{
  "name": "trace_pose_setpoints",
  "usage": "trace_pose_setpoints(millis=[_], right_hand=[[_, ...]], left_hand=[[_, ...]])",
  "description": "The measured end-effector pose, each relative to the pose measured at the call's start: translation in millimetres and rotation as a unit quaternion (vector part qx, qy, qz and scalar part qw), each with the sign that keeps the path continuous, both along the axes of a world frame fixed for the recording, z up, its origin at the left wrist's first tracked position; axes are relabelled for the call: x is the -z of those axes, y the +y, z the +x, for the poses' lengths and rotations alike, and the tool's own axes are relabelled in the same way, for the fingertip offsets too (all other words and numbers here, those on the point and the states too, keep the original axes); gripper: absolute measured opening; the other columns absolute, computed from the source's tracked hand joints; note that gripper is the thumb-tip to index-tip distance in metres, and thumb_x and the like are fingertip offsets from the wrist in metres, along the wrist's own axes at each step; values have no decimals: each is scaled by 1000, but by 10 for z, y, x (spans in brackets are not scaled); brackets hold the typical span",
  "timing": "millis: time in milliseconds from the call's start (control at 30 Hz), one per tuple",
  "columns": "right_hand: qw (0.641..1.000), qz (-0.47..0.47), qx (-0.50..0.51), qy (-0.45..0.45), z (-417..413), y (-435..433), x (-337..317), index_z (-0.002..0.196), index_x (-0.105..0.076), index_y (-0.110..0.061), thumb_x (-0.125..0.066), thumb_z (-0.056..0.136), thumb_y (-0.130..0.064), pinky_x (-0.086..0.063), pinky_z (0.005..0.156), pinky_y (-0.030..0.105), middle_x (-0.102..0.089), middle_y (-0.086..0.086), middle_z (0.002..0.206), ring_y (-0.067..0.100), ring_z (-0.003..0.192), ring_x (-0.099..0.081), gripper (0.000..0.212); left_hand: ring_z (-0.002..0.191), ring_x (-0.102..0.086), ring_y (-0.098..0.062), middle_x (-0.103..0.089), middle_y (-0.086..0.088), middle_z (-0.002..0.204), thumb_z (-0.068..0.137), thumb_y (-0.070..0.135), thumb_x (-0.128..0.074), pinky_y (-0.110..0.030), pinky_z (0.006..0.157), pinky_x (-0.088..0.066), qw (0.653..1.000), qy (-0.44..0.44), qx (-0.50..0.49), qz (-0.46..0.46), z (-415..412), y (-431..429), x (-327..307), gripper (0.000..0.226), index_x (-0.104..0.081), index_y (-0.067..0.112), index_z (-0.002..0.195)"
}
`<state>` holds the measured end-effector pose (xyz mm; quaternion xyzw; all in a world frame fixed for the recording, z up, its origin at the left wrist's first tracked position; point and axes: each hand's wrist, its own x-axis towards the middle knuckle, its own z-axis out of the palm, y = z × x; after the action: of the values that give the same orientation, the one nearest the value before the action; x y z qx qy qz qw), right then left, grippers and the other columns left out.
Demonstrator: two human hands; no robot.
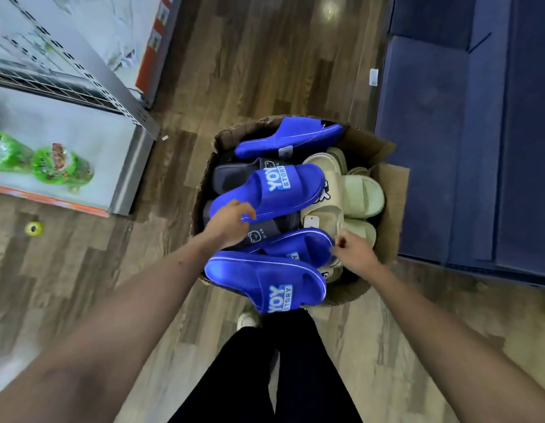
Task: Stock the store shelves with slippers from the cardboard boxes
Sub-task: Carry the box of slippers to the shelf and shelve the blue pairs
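Hands in the cardboard box (390, 193) of slippers, on the floor (234, 71).
Left hand (230, 222) fingers curl round the heel of a blue slipper (274, 190). Right hand (355, 248) fingers are curled at the second blue slipper (298, 244), grip unclear. Probably light, bendy foam, so take it by heel or strap.

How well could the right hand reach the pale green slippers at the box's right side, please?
Probably yes: the pale green slippers lie uncovered on top, just beyond the right hand, with nothing between; only the cardboard box flap stands beside them.
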<state>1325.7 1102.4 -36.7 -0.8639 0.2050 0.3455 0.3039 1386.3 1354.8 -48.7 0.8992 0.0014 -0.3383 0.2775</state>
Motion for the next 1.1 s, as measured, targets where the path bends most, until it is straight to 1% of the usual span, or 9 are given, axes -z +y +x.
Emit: trace_pose_setpoints(millis=[67,133,267,400,633,767,833,1000,1100], right_hand=[[1000,21,-4,9,-41,233,-126,62,-38,-22,-58,84,-9,-28,56,23,-45,-7,62,19,75,-47,33],[999,22,-24,28,-132,422,-207,61,-36,-23,-57,85,-11,-29,63,23,-44,-8,61,19,76,-47,34],[993,14,-79,91,-352,616,-307,61,-34,-24,-54,85,-11,-34,69,23,-51,-1,72,16,80,-48,33],[990,-1,-101,98,-344,802,-446,62,-30,-24,-52,86,-12,-31,69,23,-50,4,86,16,82,-45,34],[996,-34,80,32,-160,1143,-468,63,-33,-21,-52,86,-10,-32,68,27,-52,6,82,20,81,-47,31],[981,-63,181,-26,-266,1256,-360,84,-51,-5,-53,85,-3,-37,84,36,-59,21,100,32,99,-53,3],[970,-80,227,-23,-377,1299,-303,105,-54,3,-55,84,-2,-34,94,36,-55,23,115,35,112,-49,21],[940,-79,331,21,-670,1416,-259,133,-39,-5,-54,88,-10,-28,99,30,-39,19,139,32,130,-37,48],[924,-66,377,23,-852,1396,-164,137,-32,-4,-54,89,-11,-28,102,33,-41,22,140,36,129,-38,54]], left_hand=[[108,-53,-33,-54,-12,118,85,1,-47,-34,95,-40,999,20,39,-6,-127,-26,-127,28,-63,10,105],[110,-52,-33,-54,-11,119,86,2,-46,-37,96,-41,996,36,86,5,-228,-4,-255,30,-63,10,108],[114,-51,-32,-53,-12,122,87,6,-45,-29,97,-37,990,66,117,51,-216,128,-452,32,-61,12,114],[117,-51,-30,-57,-12,123,88,8,-44,-29,98,-36,988,57,127,68,1,237,-558,29,-61,11,113],[117,-52,-28,-59,-8,126,91,10,-41,-30,100,-37,969,70,234,45,225,396,-537,29,-60,11,113],[112,-55,-25,-61,-9,121,94,10,-40,-27,93,-39,962,98,252,21,98,532,-509,29,-60,2,113],[111,-57,-23,-63,-8,119,94,13,-41,-28,93,-40,958,118,262,25,-1,532,-442,28,-61,4,113],[118,-54,-29,-59,-16,125,94,15,-40,-30,97,-39,945,179,270,36,-348,326,-283,33,-59,0,114],[115,-53,-32,-58,-22,119,92,14,-41,-34,90,-41,936,236,262,21,-608,149,-216,20,-56,1,87]])
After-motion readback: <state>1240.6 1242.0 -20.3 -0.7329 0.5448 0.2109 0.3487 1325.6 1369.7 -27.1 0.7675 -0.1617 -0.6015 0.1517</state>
